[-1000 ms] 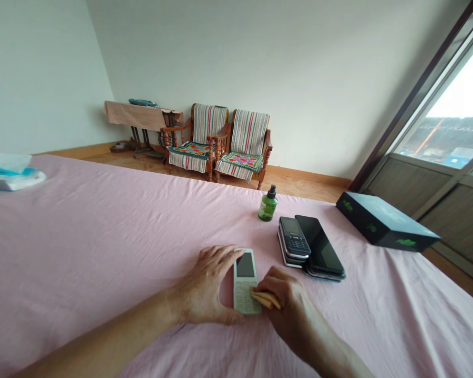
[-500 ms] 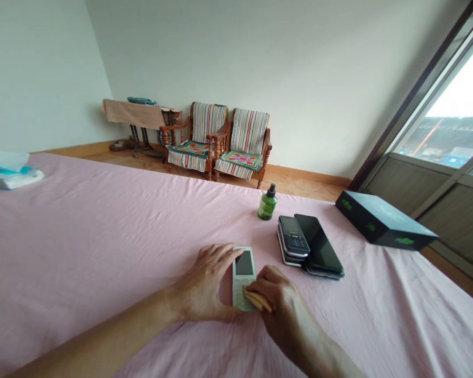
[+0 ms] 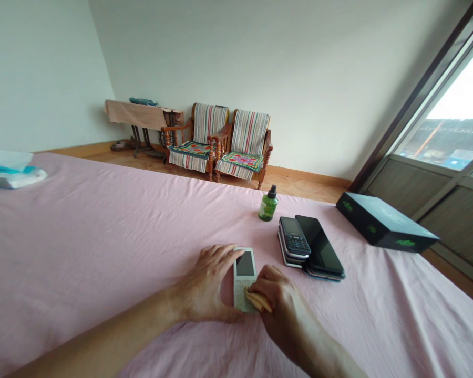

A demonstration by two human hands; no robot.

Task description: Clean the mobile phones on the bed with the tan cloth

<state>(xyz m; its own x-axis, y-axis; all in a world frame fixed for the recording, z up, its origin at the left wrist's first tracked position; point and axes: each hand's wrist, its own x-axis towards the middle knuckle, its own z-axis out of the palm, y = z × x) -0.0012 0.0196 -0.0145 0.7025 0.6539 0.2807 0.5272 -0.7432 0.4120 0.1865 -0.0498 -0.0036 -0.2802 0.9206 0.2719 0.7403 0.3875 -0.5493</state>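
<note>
A white keypad phone point(image 3: 244, 272) lies face up on the pink cloth. My left hand point(image 3: 205, 286) cups its left edge, with fingers at the top corner and thumb at the bottom, steadying it. My right hand point(image 3: 278, 302) is closed on a small folded yellow cloth point(image 3: 256, 301) and presses it on the phone's keypad.
Two stacks of dark phones point(image 3: 309, 247) lie to the right, with a green spray bottle point(image 3: 268, 204) behind them. A black box point(image 3: 384, 227) sits at the far right edge. A tissue pack point(image 3: 8, 170) lies far left. Two striped chairs point(image 3: 220, 144) stand beyond the table.
My right hand with the yellow cloth has slid a little left and up across the keypad. The left hand and the phone have stayed put.
</note>
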